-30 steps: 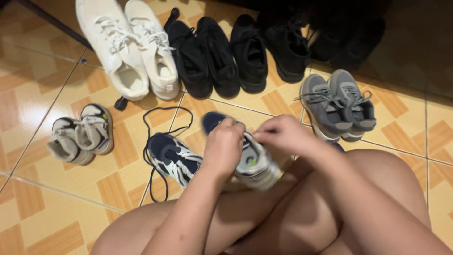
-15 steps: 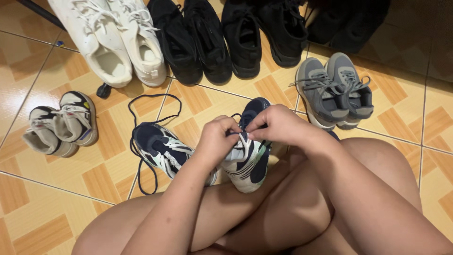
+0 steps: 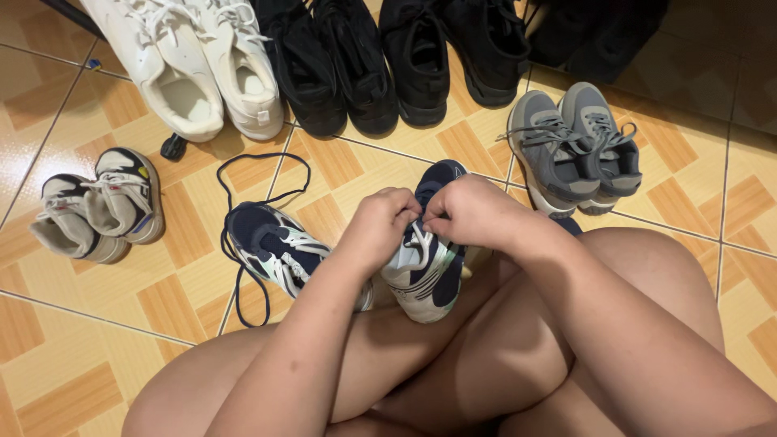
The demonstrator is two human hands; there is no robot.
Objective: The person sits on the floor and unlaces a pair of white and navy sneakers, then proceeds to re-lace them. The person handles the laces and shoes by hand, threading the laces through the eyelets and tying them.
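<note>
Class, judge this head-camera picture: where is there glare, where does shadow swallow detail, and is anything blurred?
Head view: glare streaks the glossy tile floor at upper left; the top right corner lies in deep shadow, so the black shoes there lose detail; both hands, left and right, and the navy shoe they hold look sharp, with no clear motion blur.

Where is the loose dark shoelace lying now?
In the head view, the dark shoelace lies on the tiled floor left of centre, looped around the navy shoe, below the white shoes.
</note>
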